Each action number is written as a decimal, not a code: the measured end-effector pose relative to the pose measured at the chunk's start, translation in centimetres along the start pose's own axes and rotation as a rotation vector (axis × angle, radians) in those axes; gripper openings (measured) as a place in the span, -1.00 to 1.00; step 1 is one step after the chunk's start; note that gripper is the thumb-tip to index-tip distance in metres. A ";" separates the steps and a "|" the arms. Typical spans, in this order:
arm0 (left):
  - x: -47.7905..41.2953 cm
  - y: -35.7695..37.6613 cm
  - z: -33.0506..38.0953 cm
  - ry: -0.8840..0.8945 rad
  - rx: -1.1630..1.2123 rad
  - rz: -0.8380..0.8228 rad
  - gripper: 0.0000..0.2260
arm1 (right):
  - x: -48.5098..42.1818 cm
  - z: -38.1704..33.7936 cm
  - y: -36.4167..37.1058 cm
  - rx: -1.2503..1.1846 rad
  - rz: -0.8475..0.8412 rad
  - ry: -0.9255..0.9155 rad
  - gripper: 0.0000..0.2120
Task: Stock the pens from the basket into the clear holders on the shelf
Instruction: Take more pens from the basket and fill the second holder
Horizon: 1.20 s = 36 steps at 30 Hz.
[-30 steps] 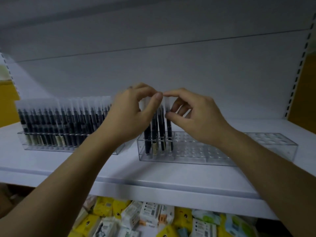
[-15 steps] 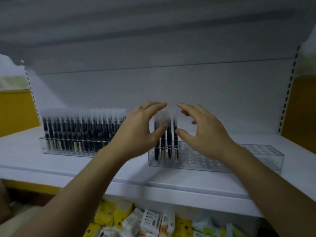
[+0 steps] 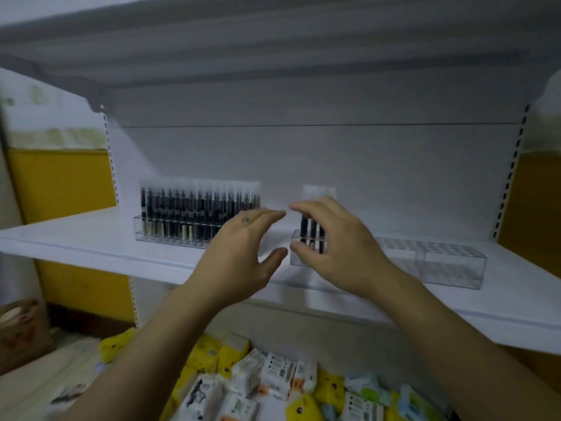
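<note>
The only writing near legible is a green word, perhaps "face", on a white packet (image 3: 239,406). It lies in the heap of white and yellow packets (image 3: 273,375) below the long clear plastic holder with rows of round holes (image 3: 440,262). The rest of the print there is too blurred to read, as are the pale bands low on the pens.

At the left end of that holder a small cluster of black pens in clear sleeves (image 3: 312,235) stands upright in its holes. The right hand (image 3: 337,250) is just in front of them, fingers spread and thumb well apart from the forefinger, gripping nothing. Whether it brushes the holder cannot be told. The left hand (image 3: 243,253) hangs just left of the holder, fingers straight and apart, also holding nothing.

A second ago both hands pinched the sleeve tops of these pens, and half a second ago the fingers had let go. Now both hands are lower and drawn back, and the pens stay standing in the holder. The view has also pulled back and takes in more of the room.

Further left of the holder is a second clear plastic holder (image 3: 170,237) packed with black sleeved pens (image 3: 197,208). Both sit on a white shelf board (image 3: 76,243) before a white back panel (image 3: 334,153). A perforated upright (image 3: 513,165) rises behind the holder's right end, and another shelf's underside (image 3: 273,50) is above. A yellow wall (image 3: 60,183) and a brown paper bag (image 3: 18,329) lie far to its left.
</note>
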State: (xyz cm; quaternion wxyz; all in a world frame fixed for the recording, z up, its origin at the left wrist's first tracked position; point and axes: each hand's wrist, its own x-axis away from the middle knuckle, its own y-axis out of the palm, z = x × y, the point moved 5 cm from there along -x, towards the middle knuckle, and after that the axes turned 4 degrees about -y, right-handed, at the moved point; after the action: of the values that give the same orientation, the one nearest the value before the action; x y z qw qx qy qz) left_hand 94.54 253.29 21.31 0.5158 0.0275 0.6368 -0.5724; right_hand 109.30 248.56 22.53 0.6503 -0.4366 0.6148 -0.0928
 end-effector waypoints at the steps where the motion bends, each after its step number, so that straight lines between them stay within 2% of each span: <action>1: 1.1 0.0 -0.5 -0.019 -0.012 -0.014 -0.48 | 0.4 -0.6 0.8 -0.005 -0.017 -0.010 -0.50; 7: 7.6 1.0 -3.7 -0.133 -0.070 -0.134 -0.47 | 3.1 -3.1 6.6 -0.086 -0.118 -0.049 -0.58; 17: 19.0 6.8 -8.8 -0.335 -0.081 -0.313 -0.45 | 12.3 -4.6 19.2 -0.164 -0.429 0.039 -0.49; 23: 26.5 13.0 -10.4 -0.486 -0.058 -0.538 -0.41 | 19.8 -3.8 26.4 -0.216 -0.707 0.208 -0.40; 31: 31.2 19.4 -11.6 -0.559 -0.060 -0.788 -0.39 | 25.5 -1.1 32.3 -0.285 -0.908 0.376 -0.33; 36: 35.2 23.6 -13.2 -0.726 -0.005 -0.980 -0.39 | 30.0 0.3 34.9 -0.318 -1.054 0.527 -0.33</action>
State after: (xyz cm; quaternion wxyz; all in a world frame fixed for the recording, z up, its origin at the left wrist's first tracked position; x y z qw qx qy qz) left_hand 84.68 251.82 -21.94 0.3766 -0.4670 0.3602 -0.7144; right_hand 101.84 249.97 -22.86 0.2697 -0.7361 0.4626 -0.4140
